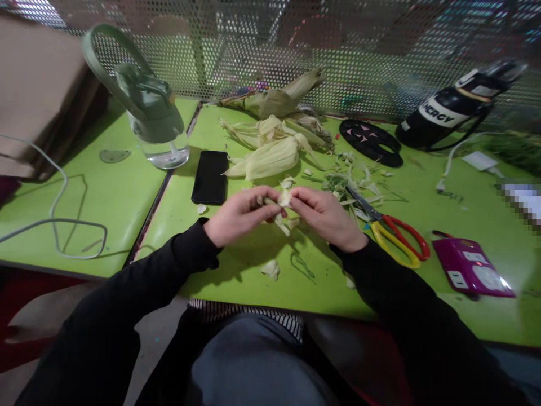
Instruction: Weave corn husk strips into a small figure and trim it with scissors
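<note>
Both hands meet over the green table. My left hand is closed, with thumb and fingers around a small bundle of pale strips that looks like corn husk. My right hand pinches a cream-coloured corn husk piece at the top of that bundle. The fingers hide part of it. Just beyond lie large pale corn husks, with a drier, browner husk behind them. Scissors with one red and one yellow handle rest to the right of my right hand, blades among green and pale scraps.
A black phone and a green-lidded water bottle stand left. Right are a black palette-shaped piece, a black bottle and a purple pouch. A cable loops left. Perforated metal borders the back.
</note>
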Demonstrator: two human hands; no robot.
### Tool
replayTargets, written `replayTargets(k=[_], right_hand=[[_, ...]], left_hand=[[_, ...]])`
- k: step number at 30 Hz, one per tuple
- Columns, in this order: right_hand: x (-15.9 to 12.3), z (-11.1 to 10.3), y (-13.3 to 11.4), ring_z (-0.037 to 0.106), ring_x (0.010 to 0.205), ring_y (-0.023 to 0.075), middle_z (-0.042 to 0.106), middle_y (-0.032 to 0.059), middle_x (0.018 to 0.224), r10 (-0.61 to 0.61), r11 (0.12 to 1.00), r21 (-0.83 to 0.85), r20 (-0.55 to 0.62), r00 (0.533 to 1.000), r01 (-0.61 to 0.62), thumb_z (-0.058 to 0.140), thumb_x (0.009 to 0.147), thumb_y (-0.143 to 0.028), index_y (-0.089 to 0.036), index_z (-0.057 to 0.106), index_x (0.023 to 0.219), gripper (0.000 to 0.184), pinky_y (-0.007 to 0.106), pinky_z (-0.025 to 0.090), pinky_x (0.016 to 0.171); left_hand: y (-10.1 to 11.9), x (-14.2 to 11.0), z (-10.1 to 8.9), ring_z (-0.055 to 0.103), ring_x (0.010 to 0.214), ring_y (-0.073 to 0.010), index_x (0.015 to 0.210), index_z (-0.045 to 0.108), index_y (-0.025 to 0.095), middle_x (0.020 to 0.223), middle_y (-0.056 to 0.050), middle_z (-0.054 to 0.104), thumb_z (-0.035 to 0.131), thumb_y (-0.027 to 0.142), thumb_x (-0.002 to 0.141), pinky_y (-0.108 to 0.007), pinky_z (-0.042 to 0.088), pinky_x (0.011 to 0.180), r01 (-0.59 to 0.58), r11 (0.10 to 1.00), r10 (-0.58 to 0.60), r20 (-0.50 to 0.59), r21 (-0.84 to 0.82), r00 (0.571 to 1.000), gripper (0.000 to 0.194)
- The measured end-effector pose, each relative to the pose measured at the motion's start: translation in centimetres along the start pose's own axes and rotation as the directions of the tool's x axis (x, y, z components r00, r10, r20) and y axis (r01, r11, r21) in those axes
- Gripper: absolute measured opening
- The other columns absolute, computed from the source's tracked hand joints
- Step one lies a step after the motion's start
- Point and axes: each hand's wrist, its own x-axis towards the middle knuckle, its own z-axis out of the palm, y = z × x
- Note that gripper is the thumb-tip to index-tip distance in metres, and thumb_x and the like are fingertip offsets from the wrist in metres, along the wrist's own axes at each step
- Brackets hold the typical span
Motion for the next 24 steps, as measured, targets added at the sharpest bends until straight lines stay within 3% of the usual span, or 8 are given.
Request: replayTargets(k=[4,7,10,12,15,18,21,24], right_hand=[[-0.5,-0.4,-0.9,0.056,0.069,0.0162,0.066,0.0024,0.079,-0.104,0.99,-0.106,-0.064,0.992,0.097,0.058,0.093,-0.033,-0.022,0.067,0.087,0.016,0.032,0.041,0.067],[-0.7,0.6,-1.5,0.054,0.068,0.0151,0.064,0.0038,0.089,-0.158,0.943,0.265,-0.171,0.973,0.2,0.058,0.089,-0.031,-0.022,0.055,0.068,0.023,0.033,0.043,0.066],[-0.8,1.9,-2.0,0.033,0.045,0.0088,0.05,-0.0031,0.064,-0.005,0.676,0.732,-0.118,0.993,0.09,0.05,0.089,-0.028,-0.022,0.04,0.063,0.029,0.026,0.031,0.047],[-0.7,2.1,-2.2,0.019,0.041,0.0068,0.034,-0.0071,0.054,0.088,0.573,0.82,-0.051,0.995,-0.008,0.048,0.088,-0.023,-0.021,0.038,0.062,0.028,0.024,0.019,0.042],[-0.6,1.8,-2.2,0.016,0.042,0.0064,0.029,-0.0079,0.054,0.154,0.597,0.8,-0.05,0.987,-0.053,0.046,0.088,-0.019,-0.021,0.035,0.061,0.029,0.024,0.014,0.042],[-0.9,1.8,-1.9,0.02,0.043,0.008,0.03,-0.0076,0.054,0.118,0.776,0.63,-0.107,0.987,-0.024,0.041,0.091,-0.019,-0.023,0.034,0.063,0.029,0.025,0.02,0.043],[-1.7,2.2,-1.9,0.038,0.049,0.0109,0.044,-0.0044,0.057,-0.217,0.972,0.073,-0.106,0.97,0.225,0.045,0.092,-0.017,-0.023,0.043,0.067,0.026,0.028,0.032,0.049],[-2.3,2.2,-2.4,0.057,0.069,0.0158,0.066,0.003,0.076,-0.563,0.728,-0.411,0.097,0.82,0.548,0.051,0.093,-0.017,-0.021,0.057,0.078,0.017,0.031,0.044,0.064]], left_hand=[[0.0,0.6,-0.4,0.064,0.072,-0.0089,0.09,0.06,0.013,0.08,-0.002,0.07,0.065,0.014,0.086,-0.023,0.054,0.072,0.077,0.94,-0.132,-0.146,-0.332,0.981,0.006],[-0.1,0.5,0.0,0.065,0.072,-0.0095,0.087,0.06,0.013,0.078,-0.002,0.069,0.066,0.012,0.085,-0.023,0.054,0.071,0.164,0.84,-0.224,-0.055,-0.517,0.973,0.007],[0.0,0.2,0.7,0.065,0.07,-0.0087,0.088,0.063,0.013,0.078,-0.001,0.07,0.07,0.014,0.083,-0.022,0.054,0.071,0.229,0.771,-0.272,0.018,-0.594,0.962,0.009],[0.2,0.0,1.0,0.065,0.07,-0.0084,0.088,0.065,0.013,0.079,-0.001,0.07,0.073,0.016,0.081,-0.022,0.054,0.07,0.224,0.774,-0.256,0.031,-0.592,0.966,0.011],[0.5,-0.1,1.0,0.065,0.071,-0.0087,0.089,0.066,0.013,0.079,-0.001,0.07,0.075,0.019,0.08,-0.021,0.053,0.069,0.181,0.811,-0.204,0.02,-0.556,0.979,0.014],[0.3,-0.1,0.8,0.064,0.07,-0.0092,0.092,0.066,0.013,0.079,-0.002,0.07,0.073,0.023,0.082,-0.023,0.053,0.069,0.153,0.873,-0.179,-0.011,-0.463,0.984,0.016],[-0.3,0.1,0.4,0.061,0.067,-0.0092,0.091,0.062,0.013,0.076,-0.001,0.066,0.068,0.022,0.085,-0.025,0.051,0.068,0.154,0.957,-0.174,-0.064,-0.248,0.983,0.012],[-1.0,0.2,0.3,0.054,0.059,-0.0091,0.098,0.058,0.014,0.067,0.004,0.059,0.066,0.016,0.083,-0.024,0.045,0.06,0.211,0.976,-0.208,-0.058,0.062,0.977,0.017]])
